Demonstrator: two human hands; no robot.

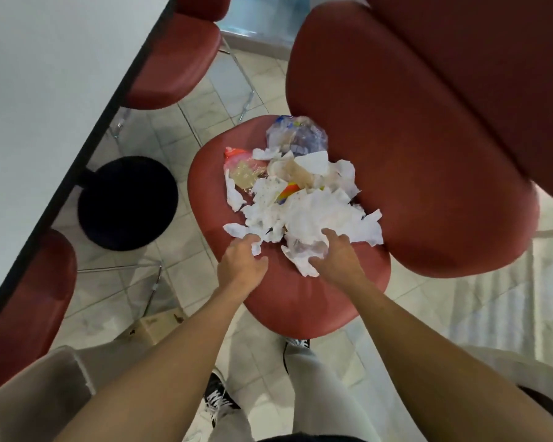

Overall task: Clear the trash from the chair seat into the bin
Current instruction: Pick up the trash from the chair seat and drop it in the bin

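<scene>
Your left hand (pixel 241 263) and right hand (pixel 339 255) grasp crumpled tissues (pixel 304 218) on the red chair seat (pixel 300 301) (black bin (pixel 127 202) nearby).

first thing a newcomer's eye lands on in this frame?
The heap of crumpled white paper and plastic wrappers on the red chair seat, mid-frame. The left hand and right hand reach into its near edge. A round black bin sits on the floor to the left, beside the white table.

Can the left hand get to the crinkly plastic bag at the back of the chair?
Probably yes: the left hand is at the pile's near edge, and nothing blocks reaching over the paper to the plastic bag.
</scene>
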